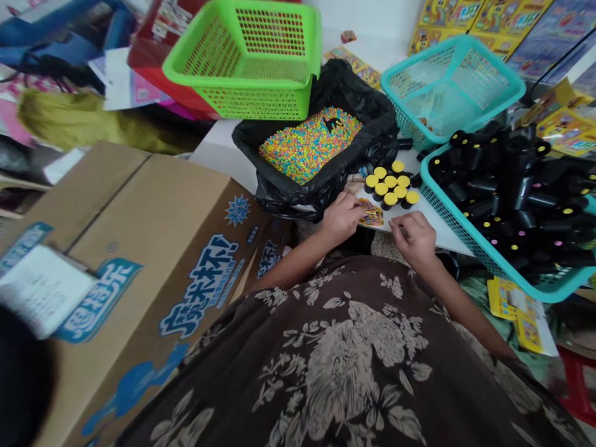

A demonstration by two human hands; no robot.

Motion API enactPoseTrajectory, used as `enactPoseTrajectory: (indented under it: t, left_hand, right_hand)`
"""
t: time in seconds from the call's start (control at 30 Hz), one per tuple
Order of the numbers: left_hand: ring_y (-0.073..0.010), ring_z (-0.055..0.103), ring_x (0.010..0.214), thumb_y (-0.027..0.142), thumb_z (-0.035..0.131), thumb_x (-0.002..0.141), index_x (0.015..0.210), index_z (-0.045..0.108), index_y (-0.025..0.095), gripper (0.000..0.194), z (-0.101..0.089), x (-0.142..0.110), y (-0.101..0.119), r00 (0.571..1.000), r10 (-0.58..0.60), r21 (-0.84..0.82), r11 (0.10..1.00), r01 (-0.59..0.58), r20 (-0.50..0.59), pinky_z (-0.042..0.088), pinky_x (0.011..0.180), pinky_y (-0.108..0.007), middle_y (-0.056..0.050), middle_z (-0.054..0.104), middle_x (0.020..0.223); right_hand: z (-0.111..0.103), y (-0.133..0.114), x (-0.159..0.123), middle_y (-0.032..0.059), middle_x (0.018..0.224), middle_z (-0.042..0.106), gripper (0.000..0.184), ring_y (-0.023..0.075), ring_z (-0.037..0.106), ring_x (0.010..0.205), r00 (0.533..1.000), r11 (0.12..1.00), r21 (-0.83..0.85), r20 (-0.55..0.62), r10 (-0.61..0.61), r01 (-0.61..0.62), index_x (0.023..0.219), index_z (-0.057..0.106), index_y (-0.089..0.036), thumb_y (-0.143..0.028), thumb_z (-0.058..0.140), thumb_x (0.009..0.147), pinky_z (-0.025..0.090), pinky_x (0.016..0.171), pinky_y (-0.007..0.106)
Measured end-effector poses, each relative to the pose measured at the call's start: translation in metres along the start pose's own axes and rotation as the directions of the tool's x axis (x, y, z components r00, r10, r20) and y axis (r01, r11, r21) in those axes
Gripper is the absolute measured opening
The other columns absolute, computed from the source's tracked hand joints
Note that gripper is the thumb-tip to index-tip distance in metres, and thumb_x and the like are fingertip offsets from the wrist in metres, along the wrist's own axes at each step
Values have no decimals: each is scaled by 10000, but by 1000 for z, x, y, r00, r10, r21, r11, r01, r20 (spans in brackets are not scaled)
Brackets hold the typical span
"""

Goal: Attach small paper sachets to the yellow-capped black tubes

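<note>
At the table's front edge my left hand [342, 217] has its fingers closed on the left side of a small yellow-orange printed card [372, 213]. To the right of that card, my right hand [414, 236] is closed in a pinch; whatever its fingertips hold, if anything, is too small to name. Just behind the card stand several short black canisters with yellow tops [390, 182], grouped upright. Left of them, an open black plastic bag [288, 200] holds a heap of small multicoloured candy-like beads [310, 146], with a dark object partly sunk in it.
A teal basket [442, 205] full of black canisters stands at right, another teal basket [395, 93] behind it. A green basket [186, 71] sits behind the bag. A large cardboard box [153, 217] flanks me at left. Yellow printed boxes [447, 15] are stacked at the back.
</note>
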State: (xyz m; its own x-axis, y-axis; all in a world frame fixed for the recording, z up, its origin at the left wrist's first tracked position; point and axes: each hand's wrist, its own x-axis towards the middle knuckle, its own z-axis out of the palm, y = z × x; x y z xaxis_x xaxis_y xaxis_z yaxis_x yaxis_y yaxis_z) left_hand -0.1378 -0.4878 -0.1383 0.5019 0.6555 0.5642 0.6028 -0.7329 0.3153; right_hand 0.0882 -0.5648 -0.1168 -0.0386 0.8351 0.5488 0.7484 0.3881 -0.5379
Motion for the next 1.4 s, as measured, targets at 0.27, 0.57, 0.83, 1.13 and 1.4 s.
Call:
enactPoseTrajectory:
  t: [0.27,0.57,0.83,1.13,1.4]
  left_hand:
    - [-176,641,856,243,566,1055,1149,780,268,236,-14,-3,25,925,331,-98,930,-353,-188,566,788,-328,-48,697,895]
    - [-144,652,735,614,812,835,1103,792,179,511,0,4,49,883,-360,-824,368,431,301,519,603,-252,-71,765,945]
    - [-102,534,559,613,858,755,713,723,179,456,0,18,51,807,-453,-804,270,530,380,415,488,-238,-8,677,663]
    - [-115,610,566,509,852,791,736,604,183,413,-13,13,47,795,-360,-758,278,590,488,500,473,-228,-15,668,677]
    - [-107,621,582,453,799,848,826,668,172,311,-23,26,44,789,-144,-710,363,604,598,499,480,-192,8,640,681]
  right_hand:
    - [-5,-25,20,-3,649,674,437,143,535,538,718,404,603,484,501,-688,777,763,-220,-600,932,642,370,486,277]
    - [3,-20,10,-11,649,654,395,134,526,547,783,485,688,200,588,-540,773,699,-231,-568,894,708,439,511,272]
    - [8,26,9,229,1200,681,406,380,651,1141,963,952,-195,-175,203,-236,1300,649,-150,-407,566,997,560,1009,601]
    - [9,36,18,137,1029,706,271,310,679,956,960,961,-94,-134,245,-258,1101,661,-193,-345,671,876,585,896,491]
    - [-32,-12,17,-26,710,641,361,146,546,598,777,633,481,524,348,-607,1028,771,-197,-368,795,711,458,576,304]
